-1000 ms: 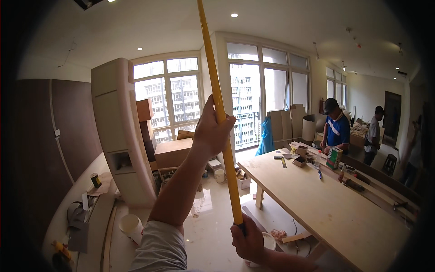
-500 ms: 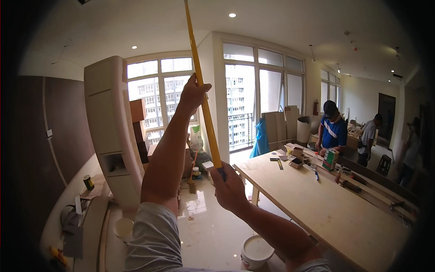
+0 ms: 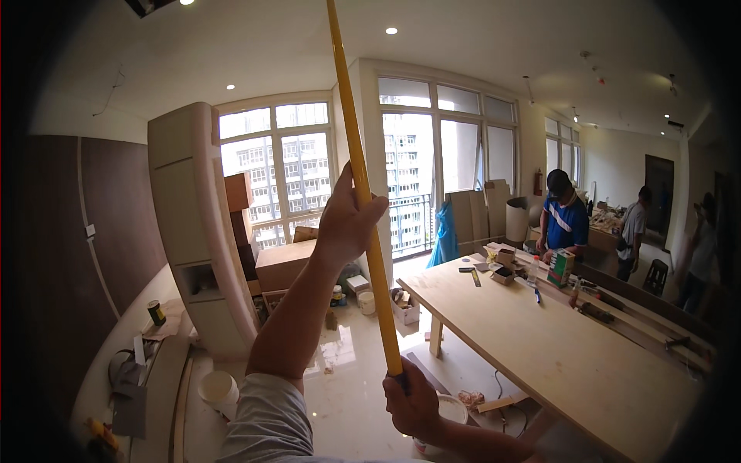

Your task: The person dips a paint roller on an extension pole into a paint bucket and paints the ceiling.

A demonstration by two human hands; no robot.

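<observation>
A long yellow pole [image 3: 350,116] slants up through the middle of the view, its top end cut off by the upper edge. My left hand [image 3: 345,220] is closed around it about halfway along, with the thumb on the right side. Lower down, my right hand [image 3: 415,400] grips the pole's bottom end, where a dark blue end piece shows at the fingers. Both arms are raised in front of me, the left one reaching higher. What the pole's far end carries or touches is out of view.
A wooden worktable [image 3: 494,324] with tools, boxes and a can [image 3: 561,267] stands to the right; a person in a blue shirt [image 3: 566,220] works behind it. White buckets [image 3: 219,390] stand on the floor. A tall rounded cabinet [image 3: 185,231] is at left, with windows behind.
Both my hands have come down, drawing the pole lower and slightly to the right. Both hands have kept their hold on it.
</observation>
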